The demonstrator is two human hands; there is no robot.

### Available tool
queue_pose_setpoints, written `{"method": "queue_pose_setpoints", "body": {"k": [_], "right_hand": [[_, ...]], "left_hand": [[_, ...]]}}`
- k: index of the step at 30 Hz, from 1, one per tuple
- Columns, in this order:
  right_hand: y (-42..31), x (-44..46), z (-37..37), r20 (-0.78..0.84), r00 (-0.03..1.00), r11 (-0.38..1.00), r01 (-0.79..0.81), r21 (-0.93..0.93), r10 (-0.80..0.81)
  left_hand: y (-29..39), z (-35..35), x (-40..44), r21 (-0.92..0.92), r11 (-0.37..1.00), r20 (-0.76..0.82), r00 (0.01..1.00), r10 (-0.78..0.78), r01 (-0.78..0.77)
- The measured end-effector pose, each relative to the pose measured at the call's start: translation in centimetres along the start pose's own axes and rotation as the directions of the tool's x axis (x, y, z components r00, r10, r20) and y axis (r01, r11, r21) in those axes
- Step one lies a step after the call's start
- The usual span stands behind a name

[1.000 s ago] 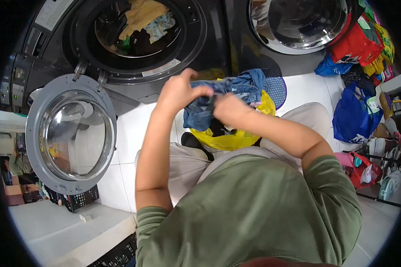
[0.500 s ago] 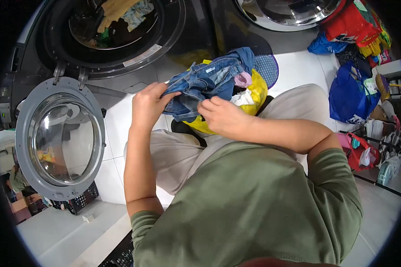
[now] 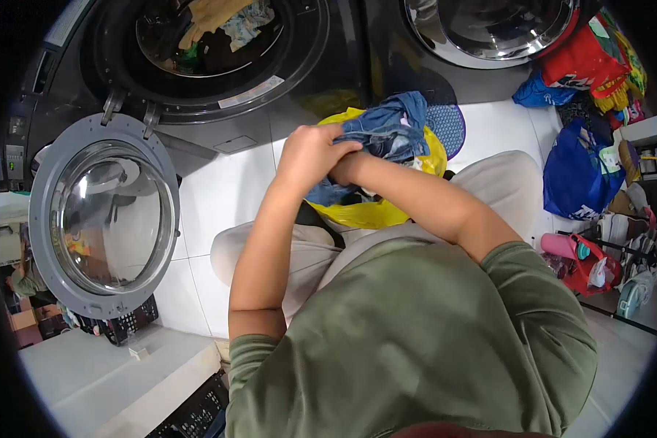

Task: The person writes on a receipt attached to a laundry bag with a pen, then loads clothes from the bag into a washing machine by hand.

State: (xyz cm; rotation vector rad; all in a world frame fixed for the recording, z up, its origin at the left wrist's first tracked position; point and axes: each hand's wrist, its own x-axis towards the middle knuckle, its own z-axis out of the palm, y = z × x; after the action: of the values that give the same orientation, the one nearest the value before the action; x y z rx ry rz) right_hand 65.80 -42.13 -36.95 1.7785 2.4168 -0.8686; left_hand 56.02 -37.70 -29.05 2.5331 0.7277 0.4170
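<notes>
Blue jeans [image 3: 398, 120] lie bunched over an open yellow plastic bag [image 3: 369, 215] between my knees. My left hand [image 3: 310, 153] is closed on the denim at its left edge, thumb toward my right hand. Right beside it, my right hand [image 3: 349, 169] reaches into the folds of the jeans, its fingers hidden behind the left hand and the cloth. Part of the denim hangs below both hands, against the bag.
Ahead stands a dark front-loading washer [image 3: 321, 80], clothes [image 3: 244, 25] inside its drum. Its round door [image 3: 106, 219] is swung out on the left. A second machine's door [image 3: 493, 29] is at top right. A blue bag [image 3: 584, 171] and a red bag [image 3: 595, 266] sit to the right.
Both hands have come together; the left moved right, and the right now reaches into the denim. The jeans are more bunched and lie lower over the bag. The view has shifted slightly.
</notes>
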Motion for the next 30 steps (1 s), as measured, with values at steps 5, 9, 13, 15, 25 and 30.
{"method": "queue_pose_setpoints", "body": {"k": [5, 9, 13, 15, 25, 30], "right_hand": [[-0.4, -1.0, 2.3, 0.138, 0.988, 0.983, -0.091, 0.158, 0.069], [-2.5, -6.3, 0.8, -0.623, 0.782, 0.92, 0.252, 0.3, -0.011], [-1.5, -6.1, 0.2, -0.704, 0.704, 0.983, 0.178, 0.047, -0.094], [-0.5, -5.5, 0.8, -0.577, 0.815, 0.998, 0.057, 0.006, -0.043], [1.0, -4.1, -0.7, 0.119, 0.993, 1.0, 0.01, 0.007, -0.011], [-1.9, -6.9, -12.8, -0.372, 0.927, 0.955, 0.073, 0.288, 0.042]], "left_hand": [[-4.7, -0.9, -0.6, -0.093, 0.993, 0.145, 0.987, -0.064, 0.078], [-3.8, -2.2, -0.3, -0.155, 0.958, 0.16, 0.963, -0.216, 0.24], [-2.4, -1.1, 0.7, -0.218, 0.976, -0.002, 1.0, 0.008, -0.008], [-1.8, 0.1, 0.6, -0.134, 0.983, -0.031, 0.992, 0.121, -0.124], [-0.9, 2.8, -0.6, -0.152, 0.973, -0.077, 0.983, 0.165, -0.175], [-5.7, -2.7, -2.4, -0.757, 0.537, -0.475, 0.878, -0.063, -0.371]]}}
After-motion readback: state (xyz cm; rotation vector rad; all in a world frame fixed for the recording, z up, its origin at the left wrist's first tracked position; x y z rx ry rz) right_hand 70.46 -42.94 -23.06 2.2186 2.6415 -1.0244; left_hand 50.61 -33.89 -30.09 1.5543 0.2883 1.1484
